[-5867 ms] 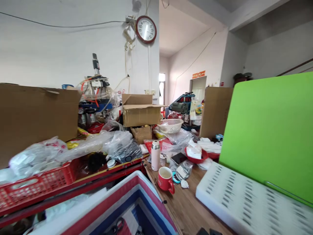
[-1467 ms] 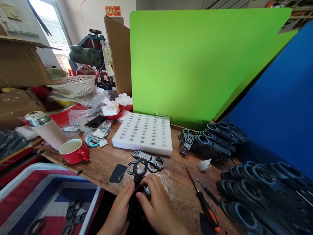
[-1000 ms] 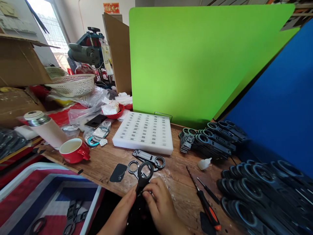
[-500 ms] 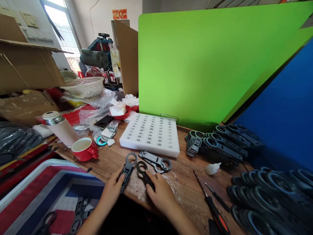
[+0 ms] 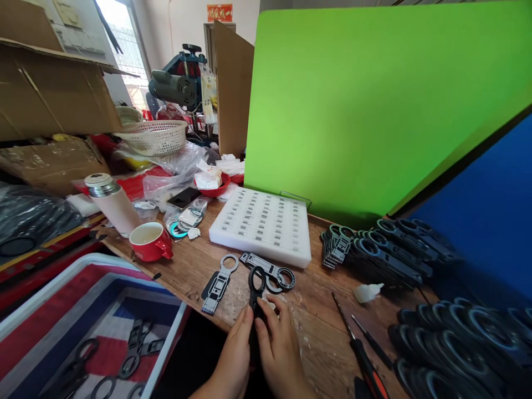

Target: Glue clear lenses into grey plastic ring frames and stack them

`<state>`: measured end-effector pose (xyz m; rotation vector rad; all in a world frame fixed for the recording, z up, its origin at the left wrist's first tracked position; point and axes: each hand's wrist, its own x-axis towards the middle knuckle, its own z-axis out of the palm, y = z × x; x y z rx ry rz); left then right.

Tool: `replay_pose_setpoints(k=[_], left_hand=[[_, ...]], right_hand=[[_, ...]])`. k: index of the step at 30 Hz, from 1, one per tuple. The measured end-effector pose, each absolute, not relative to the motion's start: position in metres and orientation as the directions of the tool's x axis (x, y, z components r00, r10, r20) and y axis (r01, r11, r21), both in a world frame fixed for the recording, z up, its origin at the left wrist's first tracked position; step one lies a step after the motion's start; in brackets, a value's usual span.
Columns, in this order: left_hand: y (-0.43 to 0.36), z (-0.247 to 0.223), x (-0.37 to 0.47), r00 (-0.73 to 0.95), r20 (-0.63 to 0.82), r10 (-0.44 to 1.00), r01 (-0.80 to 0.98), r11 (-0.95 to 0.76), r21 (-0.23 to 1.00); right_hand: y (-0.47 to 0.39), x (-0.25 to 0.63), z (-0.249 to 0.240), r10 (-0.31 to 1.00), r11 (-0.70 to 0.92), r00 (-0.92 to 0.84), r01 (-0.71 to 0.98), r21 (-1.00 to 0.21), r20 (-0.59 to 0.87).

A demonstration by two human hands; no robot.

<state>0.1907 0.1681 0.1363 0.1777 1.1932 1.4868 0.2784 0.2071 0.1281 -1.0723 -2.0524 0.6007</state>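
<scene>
Both hands meet at the table's front edge around one black ring-ended plastic part [image 5: 256,282], its ring pointing away from me. My left hand [image 5: 236,346] grips it from the left, thumb along its side. My right hand [image 5: 276,338] closes on it from the right with bent fingers. Left of the hands, a grey ring-ended part [image 5: 220,284] lies on the wood, over a darker piece. Just beyond the hands lies another grey-and-black ring-ended part [image 5: 270,270], in front of a white foam block [image 5: 260,224] holding rows of small metal pieces.
Stacks of black ring-ended parts [image 5: 453,338] fill the right side, beside screwdrivers [image 5: 361,354] and a small white bottle [image 5: 368,292]. At left stand a red mug [image 5: 150,244], a thermos [image 5: 112,205] and a striped-lined bin [image 5: 108,293] with loose parts. A green panel [image 5: 374,111] rises behind.
My left hand has let go of the grey part, now lying on the table, and moved right onto the black part. My right hand has drawn the black part nearer. The view has shifted slightly.
</scene>
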Motion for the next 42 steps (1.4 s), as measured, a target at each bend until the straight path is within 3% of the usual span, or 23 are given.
replay_pose_setpoints(k=[3, 7, 12, 16, 19, 21, 23, 25, 28, 30, 35, 39, 42], left_hand=[[0.168, 0.142, 0.186, -0.313, -0.424, 0.850, -0.669, 0.120, 0.734], [0.169, 0.143, 0.173, -0.240, -0.404, 0.883, -0.601, 0.191, 0.776], [0.177, 0.139, 0.146, -0.462, -0.457, 0.760, -0.515, 0.189, 0.836], [0.170, 0.147, 0.154, -0.175, -0.370, 0.913, -0.440, 0.263, 0.858], [0.160, 0.152, 0.168, 0.072, -0.200, 0.977, -0.384, 0.213, 0.898], [0.156, 0.149, 0.172, 0.118, -0.095, 0.988, -0.351, 0.131, 0.927], [0.154, 0.140, 0.168, 0.085, -0.088, 0.992, -0.320, 0.111, 0.941], [0.154, 0.131, 0.157, -0.001, -0.200, 0.980, -0.333, 0.188, 0.924], [0.159, 0.125, 0.136, -0.113, -0.366, 0.924, -0.388, 0.299, 0.872], [0.163, 0.127, 0.124, -0.205, -0.400, 0.893, -0.383, 0.303, 0.873], [0.171, 0.125, 0.111, -0.480, -0.324, 0.815, -0.244, 0.231, 0.942], [0.175, 0.106, 0.109, -0.503, -0.235, 0.831, -0.083, 0.225, 0.971], [0.182, 0.101, 0.110, -0.468, -0.153, 0.870, 0.095, 0.221, 0.971]], right_hand=[[0.213, 0.281, 0.132, 0.836, 0.541, -0.379, 0.440, -0.717, 0.397], [0.210, 0.292, 0.135, 0.836, 0.458, -0.469, 0.313, -0.832, 0.284], [0.194, 0.307, 0.134, 0.690, 0.609, -0.625, 0.227, -0.760, 0.366], [0.194, 0.311, 0.136, 0.674, 0.691, -0.557, 0.246, -0.680, 0.485], [0.201, 0.314, 0.138, 0.781, 0.613, -0.404, 0.353, -0.707, 0.476], [0.208, 0.316, 0.139, 0.818, 0.563, -0.377, 0.366, -0.741, 0.435], [0.222, 0.318, 0.140, 0.834, 0.534, -0.385, 0.380, -0.755, 0.396], [0.243, 0.319, 0.139, 0.851, 0.515, -0.368, 0.452, -0.729, 0.374], [0.281, 0.311, 0.136, 0.884, 0.467, -0.338, 0.636, -0.615, 0.322], [0.301, 0.299, 0.133, 0.896, 0.443, -0.372, 0.727, -0.525, 0.242], [0.318, 0.270, 0.136, 0.856, 0.508, -0.505, 0.783, -0.359, 0.111], [0.320, 0.280, 0.144, 0.839, 0.501, -0.544, 0.782, -0.372, -0.014], [0.323, 0.309, 0.149, 0.848, 0.457, -0.529, 0.770, -0.446, -0.044]])
